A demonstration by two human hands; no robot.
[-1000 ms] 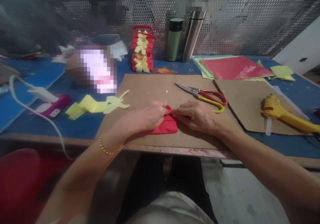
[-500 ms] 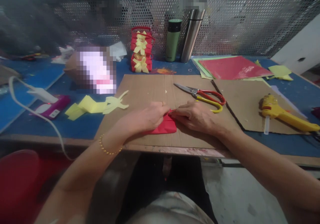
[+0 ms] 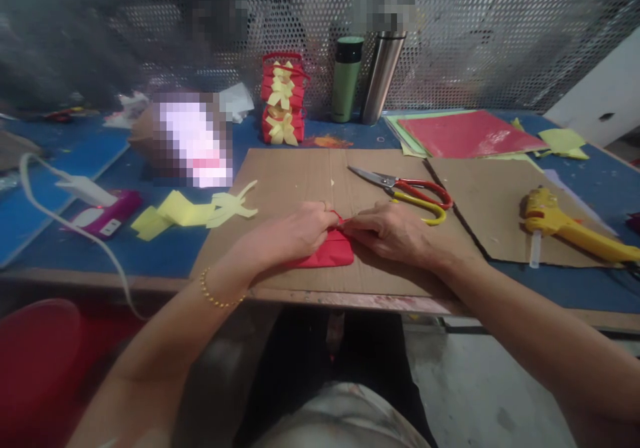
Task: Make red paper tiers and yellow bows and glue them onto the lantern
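A folded red paper piece [image 3: 330, 253] lies on a brown cardboard sheet [image 3: 295, 175] near the table's front edge. My left hand [image 3: 295, 233] pinches its upper left edge, and a gold bead bracelet circles that wrist. My right hand [image 3: 393, 231] pinches the upper right edge, fingertips almost meeting the left ones over the paper's top. Most of the paper is hidden under both hands. Red-and-yellow-handled scissors [image 3: 410, 191] rest just beyond my right hand.
A yellow glue gun [image 3: 565, 225] lies on a second cardboard at right. Red and green paper sheets [image 3: 465, 135] sit at back right. Yellow paper strips [image 3: 195, 209], a stack of red boxes with yellow bows [image 3: 283, 98], a green flask [image 3: 347, 78] and a steel flask [image 3: 381, 75] stand behind.
Both hands keep their pinch on the red paper; the fingertips have drawn its top edge slightly up and together. Nothing else has moved.
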